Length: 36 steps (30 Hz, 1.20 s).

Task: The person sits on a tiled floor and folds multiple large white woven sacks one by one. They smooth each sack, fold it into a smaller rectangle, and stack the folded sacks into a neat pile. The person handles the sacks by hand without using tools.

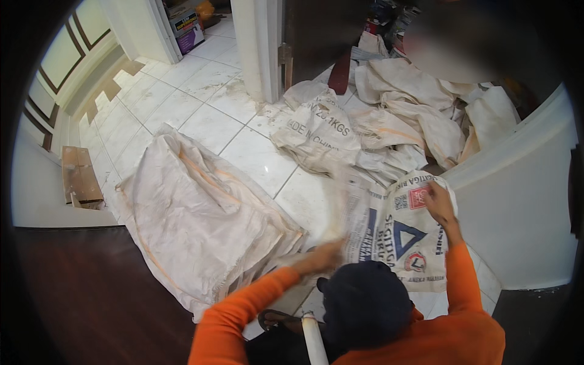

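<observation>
A white woven sack with blue triangle print (407, 234) lies before me, its top towards the pile of sacks. My right hand (443, 207) is closed at its upper right part, fingers bent against the fabric. My left hand (325, 255) is smeared by motion near the sack's left edge, so its fingers cannot be made out. That left edge is blurred as well. Left of it, a stack of flattened off-white sacks (194, 213) with orange stripes lies on the tiles. A dark cap (368, 304) between the orange sleeves hides part of the floor.
A crumpled heap of woven sacks (420, 103) lies ahead by the doorway. A cardboard piece (82, 175) rests at the left. A white wall (523, 201) bounds the right side, and a dark brown surface (91, 292) fills the lower left. A white tube (313, 340) stands near my left arm.
</observation>
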Tool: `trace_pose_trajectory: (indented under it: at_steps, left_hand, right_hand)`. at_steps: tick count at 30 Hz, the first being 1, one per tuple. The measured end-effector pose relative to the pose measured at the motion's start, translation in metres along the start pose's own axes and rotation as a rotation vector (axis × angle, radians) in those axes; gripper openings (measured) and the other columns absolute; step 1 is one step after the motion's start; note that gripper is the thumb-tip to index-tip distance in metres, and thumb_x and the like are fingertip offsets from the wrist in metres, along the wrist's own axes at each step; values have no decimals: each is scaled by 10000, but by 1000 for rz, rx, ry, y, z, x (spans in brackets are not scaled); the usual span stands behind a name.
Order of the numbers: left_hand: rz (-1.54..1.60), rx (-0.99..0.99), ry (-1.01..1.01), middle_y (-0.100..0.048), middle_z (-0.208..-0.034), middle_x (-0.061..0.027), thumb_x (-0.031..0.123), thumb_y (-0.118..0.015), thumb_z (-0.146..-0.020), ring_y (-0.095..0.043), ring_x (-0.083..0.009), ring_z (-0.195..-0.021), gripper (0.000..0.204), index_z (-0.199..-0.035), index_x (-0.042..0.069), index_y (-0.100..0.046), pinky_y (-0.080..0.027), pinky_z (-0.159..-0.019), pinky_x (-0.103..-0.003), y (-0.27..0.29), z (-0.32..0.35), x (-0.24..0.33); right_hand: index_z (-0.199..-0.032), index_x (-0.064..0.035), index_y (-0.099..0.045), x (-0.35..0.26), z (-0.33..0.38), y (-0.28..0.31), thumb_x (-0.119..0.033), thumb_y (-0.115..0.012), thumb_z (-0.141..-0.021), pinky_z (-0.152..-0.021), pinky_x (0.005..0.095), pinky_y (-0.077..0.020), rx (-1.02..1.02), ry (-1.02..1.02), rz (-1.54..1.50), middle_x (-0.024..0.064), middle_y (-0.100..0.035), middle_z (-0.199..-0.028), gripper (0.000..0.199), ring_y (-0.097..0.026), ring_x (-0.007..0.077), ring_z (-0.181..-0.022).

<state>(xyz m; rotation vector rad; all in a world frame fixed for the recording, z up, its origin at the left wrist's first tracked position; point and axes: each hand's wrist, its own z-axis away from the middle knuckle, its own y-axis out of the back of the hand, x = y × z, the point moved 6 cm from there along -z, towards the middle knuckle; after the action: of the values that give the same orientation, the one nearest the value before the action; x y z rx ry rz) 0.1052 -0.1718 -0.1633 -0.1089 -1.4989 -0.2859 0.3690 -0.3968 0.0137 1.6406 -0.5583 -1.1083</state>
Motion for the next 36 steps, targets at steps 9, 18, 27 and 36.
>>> trace_pose_trajectory:
  at_steps: [9,18,27,36]
  left_hand:
    - [36,-65,-237,-551,-1357,-218,216,-589,-933,-521,-326,-1280,516,-1423,92,-480,-381,-1090,-386,-56,-29,48]
    - [-1112,1144,-76,-502,-1344,-228,75,-775,-738,-491,-372,-1253,801,-1432,-1,-381,-382,-1077,-448,203,73,127]
    - [-1403,1056,-304,-639,-912,-103,-25,-734,-672,-636,-311,-782,539,-1178,141,-650,-500,-710,-402,317,110,333]
    - [-2241,1426,-429,-717,-1049,-12,-14,-747,-725,-703,-211,-916,527,-1189,229,-689,-569,-809,-338,359,327,504]
  right_hand:
    - [-1536,-212,-237,-216,-157,-229,-390,-809,-751,-1014,601,-419,-379,190,710,311,-268,-1486,987,-319,444,-1375]
    - [-1292,-139,-560,-277,-80,-90,-20,-635,-740,-829,421,-497,-499,1025,110,138,-593,-963,570,-606,341,-973]
    - [-1095,-114,-569,-336,-149,105,-139,-691,-753,-766,427,-503,321,962,146,119,-642,-938,364,-629,350,-916]
    - [-926,-94,-663,-557,-122,146,-224,-639,-850,-633,444,-523,748,1213,-209,161,-674,-755,152,-669,350,-699]
